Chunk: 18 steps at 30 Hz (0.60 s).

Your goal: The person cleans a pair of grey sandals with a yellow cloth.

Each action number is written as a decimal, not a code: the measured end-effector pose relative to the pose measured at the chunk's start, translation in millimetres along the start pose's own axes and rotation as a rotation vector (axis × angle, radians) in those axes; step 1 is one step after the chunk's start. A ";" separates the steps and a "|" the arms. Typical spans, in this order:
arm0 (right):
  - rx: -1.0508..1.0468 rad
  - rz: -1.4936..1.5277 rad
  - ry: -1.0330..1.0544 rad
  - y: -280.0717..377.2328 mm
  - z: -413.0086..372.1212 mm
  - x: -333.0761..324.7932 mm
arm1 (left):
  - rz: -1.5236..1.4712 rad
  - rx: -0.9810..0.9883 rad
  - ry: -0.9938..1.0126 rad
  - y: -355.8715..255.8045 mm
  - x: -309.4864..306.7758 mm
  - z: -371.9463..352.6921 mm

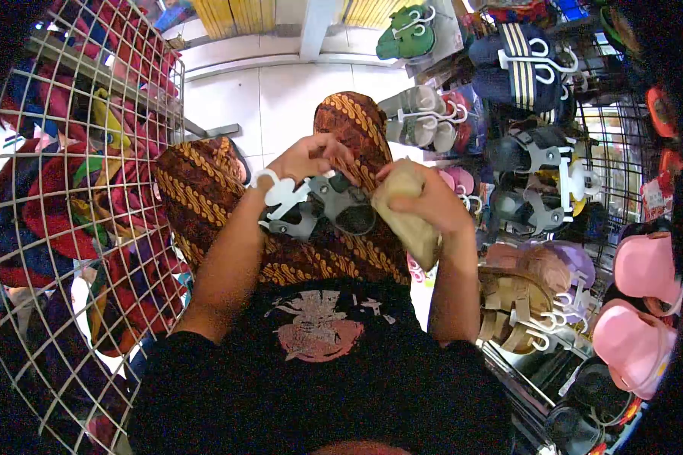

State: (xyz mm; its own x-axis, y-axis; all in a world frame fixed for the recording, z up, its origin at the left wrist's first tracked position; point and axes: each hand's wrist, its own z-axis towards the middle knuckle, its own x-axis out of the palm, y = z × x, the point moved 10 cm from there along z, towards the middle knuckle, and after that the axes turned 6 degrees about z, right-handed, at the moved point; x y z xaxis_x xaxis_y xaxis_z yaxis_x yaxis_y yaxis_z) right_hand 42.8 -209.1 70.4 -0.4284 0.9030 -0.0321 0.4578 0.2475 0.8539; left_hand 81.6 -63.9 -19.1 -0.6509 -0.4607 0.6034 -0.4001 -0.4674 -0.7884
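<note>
Gripping a tan cloth [419,238], the right hand [437,199] bends its fingers and thumb around the bunched fabric, just beside a pair of grey and black sandals [347,211]. These sit over the person's lap, between the two hands, with a white hanger [282,194] at their left end. The left hand [308,161] is above the sandals, close to the hanger, its fingers curled; whether they pinch anything cannot be told. The hands are apart, with the sandals' straps showing between them. Under all this are the person's patterned trousers [197,182], dark brown with gold bands, the knees parted. Nearer the body is a black shirt [228,379] with a faded print [319,326] on its front. Past the knees lies a white tiled floor [292,91]. On the left stands a wire grid [180,76], with red, blue and yellow goods [114,129] showing through it. On the right, footwear hangs in rows: a green pair [406,34] at the far end, then a navy pair [484,51] with pale stripes, and a pale grey pair [417,98] below it in view. Nearer come a black and grey pair [512,155], a brown pair [535,296] by the right elbow, and pink clogs [630,341] at the outer edge.
</note>
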 end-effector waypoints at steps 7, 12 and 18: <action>-0.159 0.041 0.208 14.4 -24.1 22.8 | -0.131 -0.035 -0.294 14.3 -24.2 -1.0; 0.028 0.118 0.313 -15.4 -34.9 28.8 | 0.341 -0.106 -0.379 15.7 -7.3 0.4; 0.003 0.179 -0.098 -65.4 -42.0 -14.9 | -0.364 -0.340 -0.371 -23.9 -15.9 -25.6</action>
State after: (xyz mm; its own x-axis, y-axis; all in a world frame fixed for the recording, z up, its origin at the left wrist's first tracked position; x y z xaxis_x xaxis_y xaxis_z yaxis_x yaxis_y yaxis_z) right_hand -13.5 -253.4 36.9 -0.2622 0.9625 0.0696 0.5223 0.0809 0.8489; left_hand 85.0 -26.1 -12.9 -0.1909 -0.5771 0.7941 -0.7772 -0.4053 -0.4814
